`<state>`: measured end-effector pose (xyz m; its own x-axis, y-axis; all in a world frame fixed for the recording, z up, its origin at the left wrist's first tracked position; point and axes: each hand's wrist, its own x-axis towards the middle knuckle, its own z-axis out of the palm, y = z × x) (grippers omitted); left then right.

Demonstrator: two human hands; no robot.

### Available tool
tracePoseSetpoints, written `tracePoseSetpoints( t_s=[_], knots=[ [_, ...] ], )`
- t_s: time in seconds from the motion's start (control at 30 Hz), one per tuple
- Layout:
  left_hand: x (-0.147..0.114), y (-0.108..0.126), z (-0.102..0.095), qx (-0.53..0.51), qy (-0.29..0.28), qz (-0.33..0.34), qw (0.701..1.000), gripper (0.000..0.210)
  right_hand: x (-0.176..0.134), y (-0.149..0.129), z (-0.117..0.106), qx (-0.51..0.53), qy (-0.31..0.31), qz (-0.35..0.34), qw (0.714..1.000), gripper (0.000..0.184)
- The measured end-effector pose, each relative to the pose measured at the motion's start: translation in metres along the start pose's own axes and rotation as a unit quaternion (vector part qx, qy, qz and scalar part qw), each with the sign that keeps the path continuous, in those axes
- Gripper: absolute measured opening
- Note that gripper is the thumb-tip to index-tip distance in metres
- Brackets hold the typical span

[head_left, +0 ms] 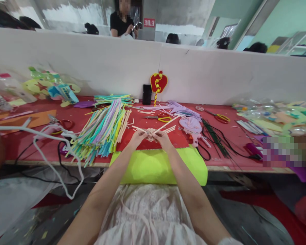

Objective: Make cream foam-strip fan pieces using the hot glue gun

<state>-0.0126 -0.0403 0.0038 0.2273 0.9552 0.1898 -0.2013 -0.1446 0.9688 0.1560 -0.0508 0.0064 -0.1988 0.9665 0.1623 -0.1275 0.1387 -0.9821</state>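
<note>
Two bare arms reach forward from a white lace garment to a long table covered in red cloth [219, 149]. The left hand [138, 137] and the right hand [162, 137] meet near the middle of the table, a little back from its near edge, fingers pinched around a small cluster of thin cream-coloured strips [153, 131] that fan out like flat sticks between the two hands. Both hands are closed on this bundle, so neither is free. Just under the wrists a smooth sheet of bright yellow-green foam [158, 166] drapes over the near edge of the table. To the left of the hands lies a thick heap of long, narrow pastel strips [102, 131] in green, blue, purple and yellow, spread like a loose broom towards the near edge. Behind the hands, towards the far edge, lie yellow-handled scissors [160, 118] and a scatter of lilac strips [180, 109]. A pink glue gun [193, 129] rests just right of the hands, beside a sheaf of thin dark green wires [214, 136]. At the far edge a red ornament with yellow swirls [158, 82] and a small black box [147, 94] stand against a plain white partition [219, 78]. A white cable [40, 143] loops off the left near edge.
</note>
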Motion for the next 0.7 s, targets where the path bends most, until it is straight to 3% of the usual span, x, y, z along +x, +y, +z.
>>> tracePoseSetpoints(
  t_s=[0.1,0.2,0.27,0.43,0.7],
  knots=[
    [0.000,-0.002,0.000,-0.057,-0.005,-0.020,0.998,0.038,0.004,0.004,-0.002,0.010,0.071,-0.005,0.997,0.035],
    [0.001,-0.002,-0.002,-0.037,0.032,0.003,0.999,0.031,0.006,0.007,-0.004,0.033,0.107,-0.009,0.994,0.036],
    [0.001,-0.001,-0.002,-0.013,0.022,0.014,1.000,0.029,0.007,0.009,-0.005,0.041,0.119,-0.013,0.992,0.036],
    [0.001,0.000,0.002,-0.039,0.002,0.009,0.999,0.024,0.007,0.012,-0.008,0.039,0.121,-0.024,0.992,0.035],
    [0.002,-0.003,0.002,-0.091,0.037,-0.014,0.995,0.024,0.006,0.013,-0.011,0.023,0.104,-0.034,0.994,0.035]
  ],
)
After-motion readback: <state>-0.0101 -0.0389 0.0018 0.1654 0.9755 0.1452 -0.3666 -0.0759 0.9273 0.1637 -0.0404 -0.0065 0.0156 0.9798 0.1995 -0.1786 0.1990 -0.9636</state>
